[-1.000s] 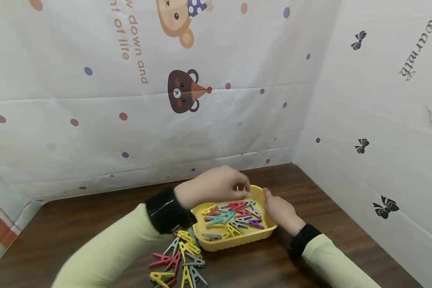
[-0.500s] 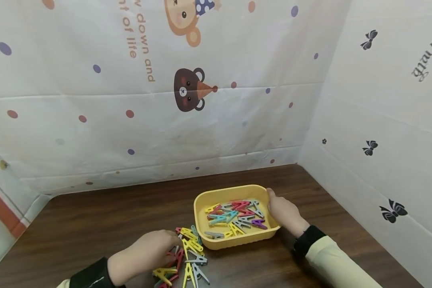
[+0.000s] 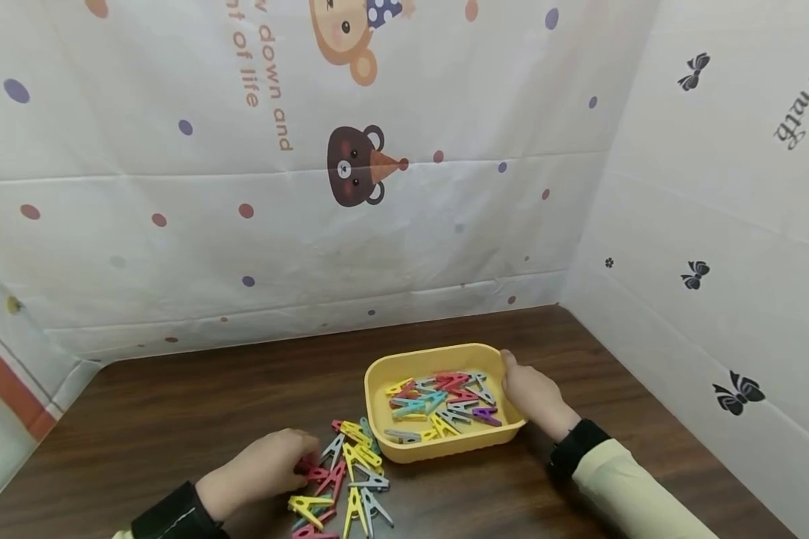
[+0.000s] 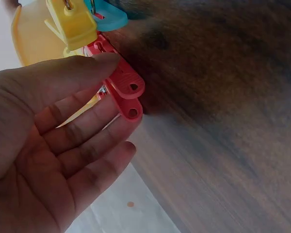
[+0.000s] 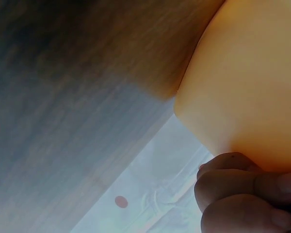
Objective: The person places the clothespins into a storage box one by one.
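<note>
My left hand [image 3: 264, 471] is at the left side of a loose heap of plastic clothespins [image 3: 353, 453] in yellow, red, grey and green. Between its thumb and fingers it pinches a red clothespin [image 4: 128, 85] by the handle end, as the left wrist view shows. To the right of the heap stands a yellow plastic basket [image 3: 455, 449] with many coloured clothespins [image 3: 438, 400] lying in it. My right hand [image 3: 535, 397] grips the basket's right side, thumb over the rim. Its curled fingers lie against the outer wall [image 5: 252, 87] in the right wrist view.
The dark wooden table [image 3: 195, 404] runs back to a white printed cloth [image 3: 276, 247] hung behind it. Another white sheet [image 3: 688, 209] with black bows borders the right side. The heap almost touches the basket's left wall.
My left hand has come down from above the basket to the heap at the left and taken hold of a red clothespin. The right hand stays on the basket's rim.
</note>
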Action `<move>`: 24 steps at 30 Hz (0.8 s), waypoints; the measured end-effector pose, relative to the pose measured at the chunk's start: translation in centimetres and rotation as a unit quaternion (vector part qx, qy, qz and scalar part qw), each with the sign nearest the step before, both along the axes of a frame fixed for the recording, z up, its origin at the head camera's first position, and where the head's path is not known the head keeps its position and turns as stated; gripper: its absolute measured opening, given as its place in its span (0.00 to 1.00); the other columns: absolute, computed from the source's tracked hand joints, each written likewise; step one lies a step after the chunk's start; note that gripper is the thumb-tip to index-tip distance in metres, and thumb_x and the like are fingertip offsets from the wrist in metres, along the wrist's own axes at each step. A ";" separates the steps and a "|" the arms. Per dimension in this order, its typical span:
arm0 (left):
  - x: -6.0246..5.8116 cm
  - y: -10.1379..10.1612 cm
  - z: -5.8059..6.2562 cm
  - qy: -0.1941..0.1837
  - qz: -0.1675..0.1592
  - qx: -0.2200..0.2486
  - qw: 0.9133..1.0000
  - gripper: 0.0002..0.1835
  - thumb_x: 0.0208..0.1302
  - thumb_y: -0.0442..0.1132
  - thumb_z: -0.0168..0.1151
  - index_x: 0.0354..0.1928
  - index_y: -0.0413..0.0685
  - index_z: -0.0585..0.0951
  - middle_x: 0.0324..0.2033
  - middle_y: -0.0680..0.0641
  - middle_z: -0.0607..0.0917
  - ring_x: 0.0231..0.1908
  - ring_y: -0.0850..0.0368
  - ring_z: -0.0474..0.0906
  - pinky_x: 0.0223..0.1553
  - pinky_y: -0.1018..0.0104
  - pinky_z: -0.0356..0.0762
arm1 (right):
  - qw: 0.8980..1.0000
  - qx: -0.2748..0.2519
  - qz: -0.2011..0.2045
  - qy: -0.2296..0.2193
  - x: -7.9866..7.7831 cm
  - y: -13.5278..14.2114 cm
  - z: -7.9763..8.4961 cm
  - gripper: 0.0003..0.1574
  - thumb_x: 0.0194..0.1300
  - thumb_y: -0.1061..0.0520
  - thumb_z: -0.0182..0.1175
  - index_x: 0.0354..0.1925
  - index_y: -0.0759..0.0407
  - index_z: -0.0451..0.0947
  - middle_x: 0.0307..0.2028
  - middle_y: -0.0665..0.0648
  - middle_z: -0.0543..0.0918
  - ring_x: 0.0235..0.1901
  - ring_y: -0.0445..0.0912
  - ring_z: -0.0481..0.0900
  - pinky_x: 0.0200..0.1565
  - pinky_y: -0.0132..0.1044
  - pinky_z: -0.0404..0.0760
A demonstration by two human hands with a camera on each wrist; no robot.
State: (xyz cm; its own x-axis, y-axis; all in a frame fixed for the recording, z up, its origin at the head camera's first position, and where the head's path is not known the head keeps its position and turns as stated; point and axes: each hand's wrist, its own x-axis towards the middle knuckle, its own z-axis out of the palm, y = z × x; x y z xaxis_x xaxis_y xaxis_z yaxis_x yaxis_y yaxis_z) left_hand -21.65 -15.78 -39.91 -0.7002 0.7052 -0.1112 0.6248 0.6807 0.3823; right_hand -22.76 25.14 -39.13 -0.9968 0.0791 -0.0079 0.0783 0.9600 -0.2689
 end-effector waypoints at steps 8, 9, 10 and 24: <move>-0.2 -0.5 1.2 -0.003 -0.010 0.009 1.000 0.07 0.56 0.32 0.72 0.31 0.52 0.84 0.24 0.61 0.75 0.26 0.71 0.65 0.28 0.72 0.67 | 1.000 -0.003 0.000 0.006 -0.1 0.1 -0.3 0.33 0.77 0.60 0.46 0.74 0.71 0.58 0.17 0.54 0.71 0.16 0.45 0.67 0.20 0.34 0.62; -0.3 -0.5 1.7 0.001 -0.014 0.015 1.000 0.07 0.55 0.32 0.72 0.31 0.53 0.83 0.25 0.61 0.76 0.26 0.71 0.65 0.28 0.72 0.67 | 1.000 -0.002 -0.002 0.005 -0.1 0.1 -0.3 0.33 0.77 0.60 0.47 0.74 0.71 0.58 0.17 0.54 0.71 0.17 0.45 0.67 0.20 0.34 0.62; -0.4 -0.5 2.1 0.000 -0.014 0.021 1.000 0.07 0.56 0.33 0.72 0.31 0.53 0.83 0.25 0.61 0.76 0.26 0.71 0.66 0.29 0.72 0.68 | 1.000 -0.002 -0.003 0.002 -0.1 0.0 -0.4 0.33 0.77 0.60 0.47 0.74 0.71 0.58 0.18 0.54 0.71 0.17 0.45 0.67 0.21 0.34 0.63; -3.8 9.2 7.2 0.045 -0.012 0.097 0.994 0.08 0.62 0.35 0.70 0.40 0.50 0.81 0.32 0.53 0.83 0.33 0.60 0.76 0.35 0.67 0.75 | 1.000 0.004 0.012 0.006 -0.2 0.0 -0.1 0.34 0.76 0.60 0.48 0.74 0.73 0.56 0.21 0.56 0.75 0.19 0.47 0.71 0.22 0.36 0.67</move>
State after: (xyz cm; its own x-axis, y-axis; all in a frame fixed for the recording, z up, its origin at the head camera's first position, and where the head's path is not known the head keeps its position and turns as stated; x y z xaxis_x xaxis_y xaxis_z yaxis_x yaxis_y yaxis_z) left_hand -25.50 -6.60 -32.71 -0.6836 0.7242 0.0906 0.6777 0.5836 0.4474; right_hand -22.92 25.10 -39.27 -0.9984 0.0557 0.0048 0.0525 0.9634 -0.2630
